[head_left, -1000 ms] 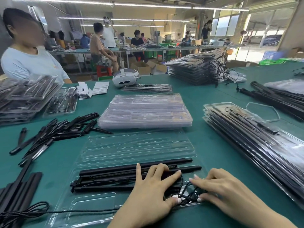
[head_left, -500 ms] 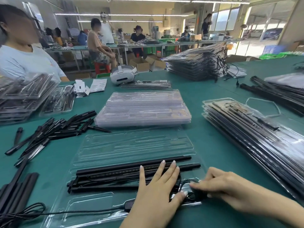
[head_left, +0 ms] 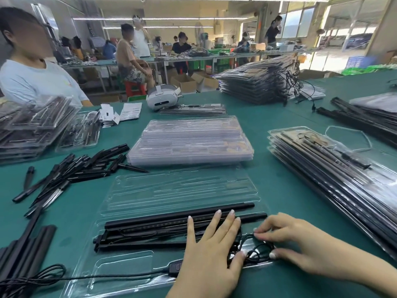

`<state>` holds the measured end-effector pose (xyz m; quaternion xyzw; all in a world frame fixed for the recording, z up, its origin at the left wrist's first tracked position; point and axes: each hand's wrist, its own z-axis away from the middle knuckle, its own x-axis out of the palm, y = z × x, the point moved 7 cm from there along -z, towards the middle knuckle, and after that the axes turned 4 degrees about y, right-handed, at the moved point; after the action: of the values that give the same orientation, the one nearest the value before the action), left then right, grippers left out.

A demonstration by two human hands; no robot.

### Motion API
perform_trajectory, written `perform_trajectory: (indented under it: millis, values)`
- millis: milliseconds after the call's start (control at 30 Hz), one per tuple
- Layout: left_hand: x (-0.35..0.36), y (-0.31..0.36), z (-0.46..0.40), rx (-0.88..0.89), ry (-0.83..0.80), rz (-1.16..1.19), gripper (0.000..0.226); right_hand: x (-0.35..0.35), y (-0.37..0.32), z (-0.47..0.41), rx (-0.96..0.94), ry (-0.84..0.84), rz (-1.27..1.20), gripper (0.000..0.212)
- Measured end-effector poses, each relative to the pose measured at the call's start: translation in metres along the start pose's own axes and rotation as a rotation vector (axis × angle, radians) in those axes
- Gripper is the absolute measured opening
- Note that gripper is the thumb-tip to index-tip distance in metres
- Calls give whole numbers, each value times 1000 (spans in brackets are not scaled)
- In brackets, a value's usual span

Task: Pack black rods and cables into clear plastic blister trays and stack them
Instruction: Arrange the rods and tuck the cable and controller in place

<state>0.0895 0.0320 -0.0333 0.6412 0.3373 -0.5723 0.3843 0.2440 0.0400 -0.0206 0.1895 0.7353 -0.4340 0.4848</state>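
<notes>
Your left hand (head_left: 211, 252) lies flat on the black rods (head_left: 171, 222) in the clear blister tray (head_left: 129, 274) | your right hand (head_left: 298, 246) pinches the coiled black cable (head_left: 255, 250) at the tray's right end

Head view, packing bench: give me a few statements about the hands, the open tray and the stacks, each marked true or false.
1. The left hand lies flat on the black rods in the open blister tray. True.
2. The right hand rests idle on the table. False: its fingertips work the coiled cable at the tray's right end.
3. The stack of empty clear trays lies beyond the open tray. True.
4. The white headset sits on the stack of filled trays. False: it sits on the green table.
</notes>
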Motion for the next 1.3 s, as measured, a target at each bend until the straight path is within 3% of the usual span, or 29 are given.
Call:
perform_trajectory:
  millis: [33, 167, 300, 367, 400, 467, 633, 700, 767, 867, 1033, 1200, 1300]
  values:
    - [-2, 0, 1, -16, -65, 24, 54, 1, 0, 2, 15, 17, 7, 34]
    - [-6, -3, -5, 16, 12, 44, 55, -2, 3, 8, 95, 60, -107, 26]
    - [5, 2, -4, 38, -123, 144, 48, -6, 4, 10, 168, 76, -204, 23]
    - [-2, 5, -2, 125, 17, 78, 46, -9, 3, 9, 195, 146, -209, 21]
    - [4, 4, -2, 115, -33, 49, 43, -11, 3, 8, 208, 182, -202, 22]
    - [7, -2, -2, 0, -153, -31, 39, -11, 4, 3, 252, 189, -163, 24]
    - [4, 5, -2, -40, -42, -162, 49, -7, -2, -11, 280, 39, -32, 23]
    - [4, 10, -2, -58, -43, -128, 54, -10, -2, -9, 276, 59, -62, 19]
    - [6, 14, -4, -59, -5, -103, 53, -10, -6, -4, 259, 93, -48, 38]
    - [13, 21, -4, -63, 41, -151, 54, -6, -21, -4, 133, 194, 235, 32]
    - [17, 29, -5, -69, -7, -18, 51, 2, -43, 1, 93, 336, 466, 41]
    - [-2, 18, -7, -32, 241, 344, 47, 4, -46, 11, 83, 379, 465, 50]
    - [8, 10, -14, -46, 186, 378, 47, 1, -52, 15, 66, 387, 467, 58]
